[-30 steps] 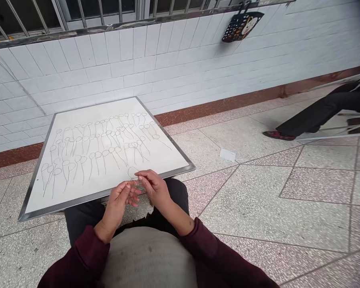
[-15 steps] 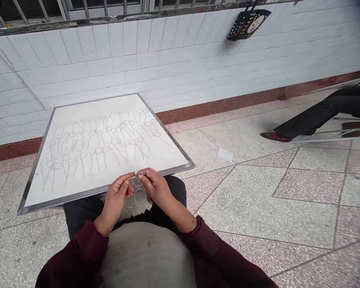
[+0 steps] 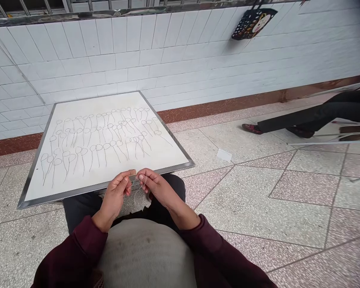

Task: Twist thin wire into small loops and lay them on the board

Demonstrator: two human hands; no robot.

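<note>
A thin, pale string (image 3: 135, 196) hangs in loose loops between my two hands, over my lap. My left hand (image 3: 118, 191) pinches part of it, with thumb against forefinger; the forefinger carries what looks like a tan wrap at its tip. My right hand (image 3: 154, 185) grips the string between thumb and fingertips, close beside the left. Both hands are just at the near edge of a white board (image 3: 108, 178) with a metal rim. On the board lie several looped strings (image 3: 98, 148) with long tails, set out in rough rows.
A tiled wall (image 3: 108, 64) rises behind the board. A dark patterned bag (image 3: 251, 24) hangs on it at the upper right. White paper (image 3: 224, 155) lies on the speckled floor. At the far right, a seated person's legs (image 3: 302, 116) stretch out.
My right hand has shifted slightly, and the string loops between the hands have changed shape. The other person's feet have moved apart. The view has tilted slightly.
</note>
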